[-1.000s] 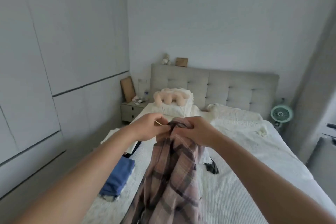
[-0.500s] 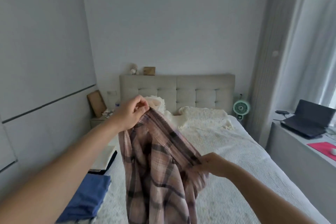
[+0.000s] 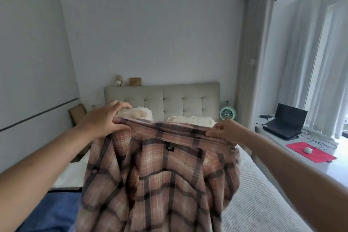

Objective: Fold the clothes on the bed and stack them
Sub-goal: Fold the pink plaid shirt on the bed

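A pink and brown plaid shirt (image 3: 160, 179) hangs spread out in the air over the bed (image 3: 263, 203), its inner neck label facing me. My left hand (image 3: 102, 121) pinches the top edge of the shirt at its left end. My right hand (image 3: 227, 133) pinches the same edge at the right end. The shirt's lower part drops out of view at the bottom. A folded blue garment (image 3: 50, 213) lies on the bed at the lower left, with a white one (image 3: 69, 175) just behind it.
A padded grey headboard (image 3: 162, 100) and cream pillows (image 3: 190, 120) stand at the far end. A small green fan (image 3: 227, 113) sits right of the bed. On the right a ledge holds a laptop (image 3: 284, 124), a red mat (image 3: 310, 151) and a mouse (image 3: 307, 150). Wardrobe doors (image 3: 32, 81) line the left wall.
My hands have moved apart along the shirt's top edge, stretching it open from a bunched state. My right hand rose from low to level with the left. The view turned right.
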